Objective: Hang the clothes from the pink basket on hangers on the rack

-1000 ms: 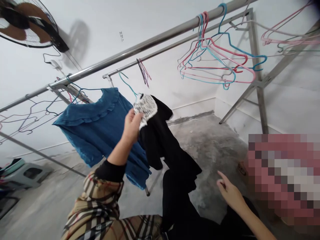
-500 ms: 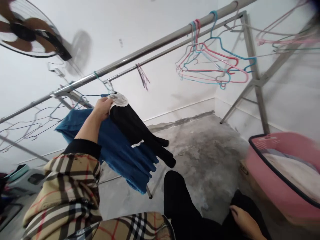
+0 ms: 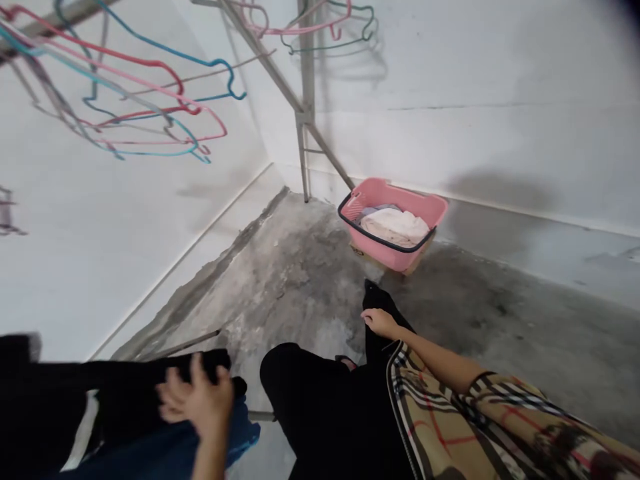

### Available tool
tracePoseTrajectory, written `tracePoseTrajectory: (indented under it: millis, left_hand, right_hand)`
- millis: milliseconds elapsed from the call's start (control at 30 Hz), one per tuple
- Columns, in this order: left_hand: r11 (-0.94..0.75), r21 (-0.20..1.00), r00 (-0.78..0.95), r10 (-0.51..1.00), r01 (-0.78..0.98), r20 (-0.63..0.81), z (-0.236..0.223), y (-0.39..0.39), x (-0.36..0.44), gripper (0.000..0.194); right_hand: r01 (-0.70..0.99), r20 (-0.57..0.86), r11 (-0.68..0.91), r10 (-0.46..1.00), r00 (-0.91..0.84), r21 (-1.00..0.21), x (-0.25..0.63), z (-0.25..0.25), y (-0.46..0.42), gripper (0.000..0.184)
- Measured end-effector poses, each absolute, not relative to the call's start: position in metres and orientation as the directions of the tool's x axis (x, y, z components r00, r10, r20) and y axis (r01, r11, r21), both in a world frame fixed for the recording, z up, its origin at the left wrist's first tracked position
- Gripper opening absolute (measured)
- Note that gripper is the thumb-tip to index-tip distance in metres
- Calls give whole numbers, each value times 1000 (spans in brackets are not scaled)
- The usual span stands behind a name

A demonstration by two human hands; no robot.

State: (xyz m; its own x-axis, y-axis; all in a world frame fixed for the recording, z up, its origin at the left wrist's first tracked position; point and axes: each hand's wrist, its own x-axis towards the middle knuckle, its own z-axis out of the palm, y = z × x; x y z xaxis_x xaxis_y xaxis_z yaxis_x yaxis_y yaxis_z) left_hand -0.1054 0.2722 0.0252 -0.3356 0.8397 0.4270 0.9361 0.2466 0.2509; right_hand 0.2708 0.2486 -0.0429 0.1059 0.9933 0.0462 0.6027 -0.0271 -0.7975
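Observation:
My left hand is at the lower left, blurred, with its fingers over a black garment and seeming to grip it. Below them shows part of a blue garment, which lies mostly out of frame. My right hand rests on the black trouser leg of my raised knee and holds nothing. A checked beige sleeve covers that forearm. No hanger shows in my left hand.
A pink basket with white cloth inside stands on a cardboard piece by the far wall. Coloured wire hangers hang at the upper left, near a metal rack leg. The concrete floor is patchy.
My view has swung right, away from the rail, bringing the whole pink basket into sight. My left hand has dropped from the rail height to the lower left, with the black garment.

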Motion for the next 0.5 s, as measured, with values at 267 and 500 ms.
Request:
tracePoseTrajectory:
  millis: [267,500]
  left_hand:
    - [95,291,-96,995,952,-10,-118,271,3,42]
    - [2,410,25,998,912,-60,-126,301,10,44]
  right_hand:
    - [604,-47,-228,953,300,-764,346,-85,352,27]
    - [628,-170,-412,896,409,-660,442,-113,463,36]
